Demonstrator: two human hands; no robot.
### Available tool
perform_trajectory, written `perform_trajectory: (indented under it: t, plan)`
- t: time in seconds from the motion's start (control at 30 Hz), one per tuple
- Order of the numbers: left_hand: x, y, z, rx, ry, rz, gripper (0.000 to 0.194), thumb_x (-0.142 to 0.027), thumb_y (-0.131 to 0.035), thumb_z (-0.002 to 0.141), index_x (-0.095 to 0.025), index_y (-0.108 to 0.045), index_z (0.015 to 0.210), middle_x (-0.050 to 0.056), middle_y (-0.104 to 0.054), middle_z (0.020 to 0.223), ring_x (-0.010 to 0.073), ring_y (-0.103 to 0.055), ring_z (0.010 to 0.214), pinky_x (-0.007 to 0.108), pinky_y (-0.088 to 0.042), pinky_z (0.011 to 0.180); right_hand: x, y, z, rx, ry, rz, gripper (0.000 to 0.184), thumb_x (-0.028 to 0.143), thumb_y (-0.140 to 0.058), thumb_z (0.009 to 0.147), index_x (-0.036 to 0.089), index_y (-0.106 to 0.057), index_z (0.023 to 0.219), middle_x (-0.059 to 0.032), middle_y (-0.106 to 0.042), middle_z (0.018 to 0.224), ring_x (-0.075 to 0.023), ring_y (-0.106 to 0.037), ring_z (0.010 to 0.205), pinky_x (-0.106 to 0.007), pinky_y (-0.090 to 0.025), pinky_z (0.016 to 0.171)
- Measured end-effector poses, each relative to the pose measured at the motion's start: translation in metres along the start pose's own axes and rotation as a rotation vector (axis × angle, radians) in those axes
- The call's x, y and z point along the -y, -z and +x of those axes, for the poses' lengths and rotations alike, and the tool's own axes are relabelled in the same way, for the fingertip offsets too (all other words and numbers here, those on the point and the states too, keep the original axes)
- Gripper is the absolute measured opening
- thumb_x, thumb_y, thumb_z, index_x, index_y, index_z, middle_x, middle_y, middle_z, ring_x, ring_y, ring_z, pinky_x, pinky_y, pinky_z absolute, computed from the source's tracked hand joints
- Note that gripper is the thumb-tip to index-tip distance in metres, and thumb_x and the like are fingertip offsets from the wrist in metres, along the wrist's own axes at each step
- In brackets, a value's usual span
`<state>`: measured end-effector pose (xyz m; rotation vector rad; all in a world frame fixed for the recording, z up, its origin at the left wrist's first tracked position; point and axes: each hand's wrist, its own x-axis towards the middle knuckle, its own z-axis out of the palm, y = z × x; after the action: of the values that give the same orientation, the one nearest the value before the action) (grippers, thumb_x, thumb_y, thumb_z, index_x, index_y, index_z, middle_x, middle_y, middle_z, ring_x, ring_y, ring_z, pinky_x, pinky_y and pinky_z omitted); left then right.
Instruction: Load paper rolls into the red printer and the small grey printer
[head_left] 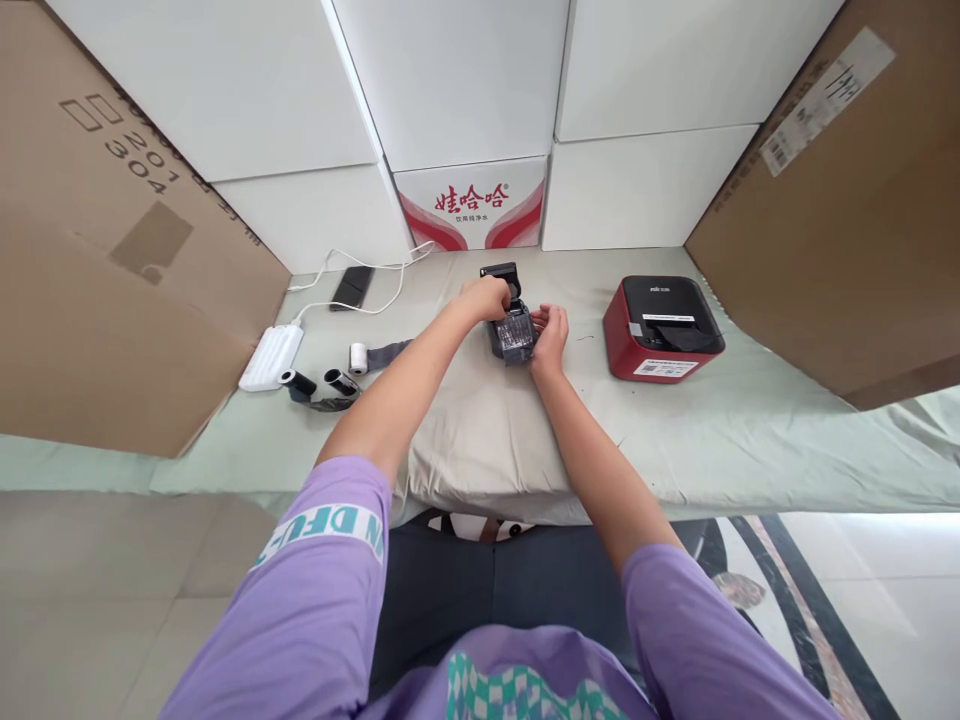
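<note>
Two hands: left hand (487,297) over black device (514,338), grip closure hidden; right hand (551,335) loosely curled beside, hold unclear.
Device place: near frame centre, on worktop (480,430).
Device risk: possible sliding, from weak support.

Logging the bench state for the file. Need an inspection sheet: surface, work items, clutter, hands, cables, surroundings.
Surface: pale cloth, wrinkled, a few small dark specks.
Work items: black device with what looks like a raised lid; markings unreadable.
Clutter: white roll with a dark strip, two dark rolls, phone, white power strip (apparently), red-and-black machine.
Hands: left hand at the device's upper part, fingertips hidden; right hand against its right side.
Cables: white cable looping past the phone to the power strip.
Surroundings: cardboard at both sides, white boxes behind.
</note>
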<state>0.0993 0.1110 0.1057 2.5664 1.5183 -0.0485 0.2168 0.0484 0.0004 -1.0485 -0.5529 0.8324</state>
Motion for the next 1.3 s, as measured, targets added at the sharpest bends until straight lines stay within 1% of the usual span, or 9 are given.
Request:
perform_trajectory:
  t: [0.13,0.27,0.47,0.6,0.73,0.87,1.07,1.2,1.3]
  plan:
    - [0.015,0.011,-0.037,-0.265,-0.138,-0.264,0.029,-0.025,-0.076,0.079,-0.019,-0.082,0.107,0.009,-0.082,0.106,0.0260,-0.075,0.103,0.035,-0.057,0.095,-0.001,0.001,-0.001,0.010,0.017,-0.009,0.026,0.039,-0.043,0.101,0.023,-0.060,0.090,0.0025,-0.064,0.082,-0.0139,-0.062,0.077,-0.029,-0.047,0.077]
    - [0.038,0.036,-0.124,-0.505,-0.171,-0.580,0.038,-0.030,-0.077,0.079,-0.020,-0.076,0.115,0.008,-0.079,0.117,0.0242,-0.074,0.107,0.038,-0.059,0.101,-0.005,0.001,0.000,0.009,0.018,0.003,0.026,0.041,-0.044,0.099,0.023,-0.060,0.090,0.0019,-0.064,0.083,-0.0142,-0.063,0.078,-0.029,-0.048,0.079]
    - [0.123,0.065,-0.279,-0.522,0.479,-0.745,0.056,-0.042,-0.088,0.063,-0.020,-0.078,0.113,0.010,-0.079,0.117,0.0260,-0.074,0.099,0.047,-0.063,0.096,-0.013,0.001,0.001,0.025,0.072,-0.009,0.027,0.046,-0.048,0.097,0.023,-0.060,0.088,0.0000,-0.065,0.085,-0.0161,-0.064,0.083,-0.032,-0.050,0.083]
    - [0.202,0.046,-0.335,-0.552,0.815,-0.476,0.049,-0.037,-0.084,0.061,-0.023,-0.080,0.108,0.005,-0.082,0.108,0.0270,-0.073,0.105,0.041,-0.059,0.097,-0.018,0.001,0.005,0.039,0.107,-0.028,0.031,0.051,-0.049,0.097,0.024,-0.060,0.087,-0.0004,-0.064,0.086,-0.0174,-0.065,0.088,-0.035,-0.052,0.089]
    - [0.250,-0.003,-0.351,-0.440,0.987,-0.201,0.048,-0.033,-0.077,0.071,-0.016,-0.079,0.116,0.005,-0.080,0.094,0.0271,-0.073,0.100,0.036,-0.055,0.093,-0.019,0.002,0.007,0.047,0.112,-0.051,0.035,0.056,-0.049,0.096,0.024,-0.060,0.086,-0.0006,-0.065,0.087,-0.0179,-0.065,0.089,-0.037,-0.053,0.093]
    - [0.261,-0.038,-0.351,-0.313,0.993,-0.114,0.057,-0.035,-0.073,0.079,-0.014,-0.074,0.132,0.005,-0.080,0.098,0.0283,-0.071,0.105,0.035,-0.052,0.096,-0.019,0.002,0.006,0.055,0.121,-0.063,0.034,0.056,-0.049,0.096,0.025,-0.059,0.088,-0.0005,-0.064,0.088,-0.0179,-0.065,0.090,-0.038,-0.053,0.093]
    - [0.253,-0.035,-0.336,-0.351,0.727,0.055,0.064,-0.047,-0.062,0.090,-0.017,-0.066,0.146,0.017,-0.059,0.155,0.0400,-0.050,0.144,0.050,-0.038,0.121,-0.020,0.004,0.007,0.036,0.101,-0.058,0.030,0.055,-0.052,0.096,0.026,-0.054,0.092,0.0018,-0.062,0.088,-0.0167,-0.064,0.088,-0.036,-0.052,0.093]
    - [0.237,-0.028,-0.313,-0.266,0.604,0.040,0.059,-0.039,-0.065,0.083,-0.029,-0.071,0.140,0.011,-0.066,0.151,0.0452,-0.054,0.138,0.060,-0.039,0.117,-0.019,0.003,0.007,0.037,0.086,-0.042,0.030,0.056,-0.052,0.098,0.026,-0.055,0.091,0.0020,-0.063,0.087,-0.0164,-0.063,0.088,-0.037,-0.052,0.094]
    - [0.228,-0.028,-0.303,-0.231,0.565,-0.013,0.054,-0.031,-0.063,0.080,-0.030,-0.075,0.132,0.011,-0.078,0.130,0.0412,-0.064,0.129,0.058,-0.038,0.119,-0.017,0.002,0.006,0.039,0.086,-0.039,0.030,0.055,-0.053,0.097,0.026,-0.055,0.090,0.0014,-0.063,0.087,-0.0173,-0.063,0.088,-0.038,-0.052,0.093]
